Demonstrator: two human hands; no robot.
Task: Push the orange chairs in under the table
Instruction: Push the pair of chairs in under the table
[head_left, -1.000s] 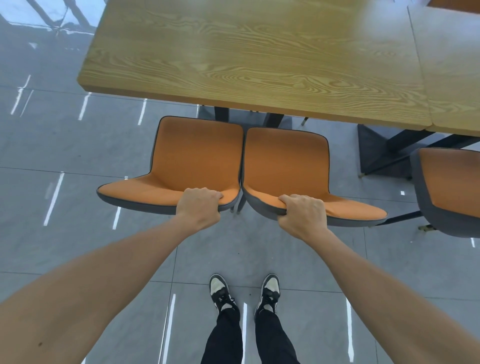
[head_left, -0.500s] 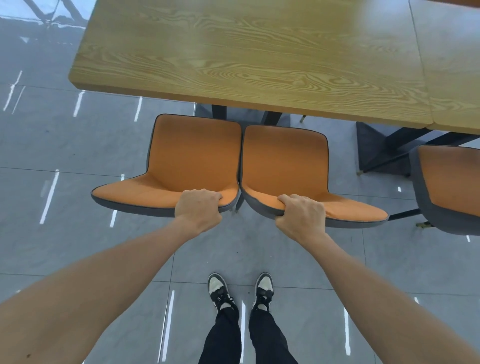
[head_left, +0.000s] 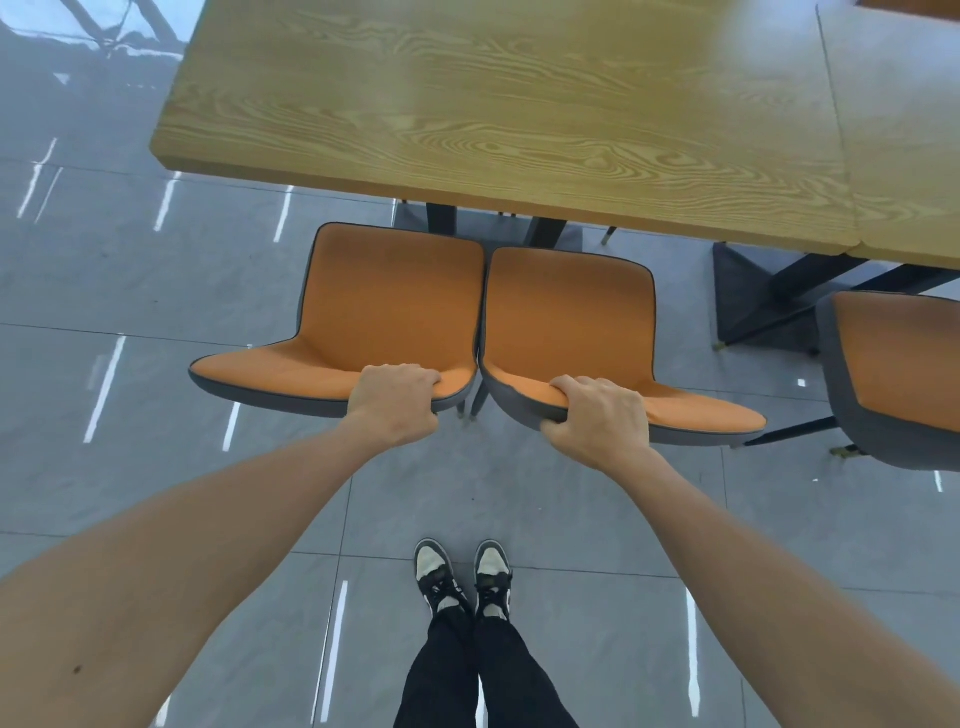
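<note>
Left fingers (head_left: 410, 371) curl over the backrest top of the left chair (head_left: 384, 312); the right hand (head_left: 597, 415) clamps the right chair (head_left: 566, 322) likewise, giving push leverage. Both chairs touch side by side, seats just short of the table (head_left: 467, 114) edge, not yet under it.

A glossy grey tiled floor (head_left: 130, 291) carried the wood-grain desk (head_left: 519, 119) and three orange chairs (head_left: 395, 296).
</note>
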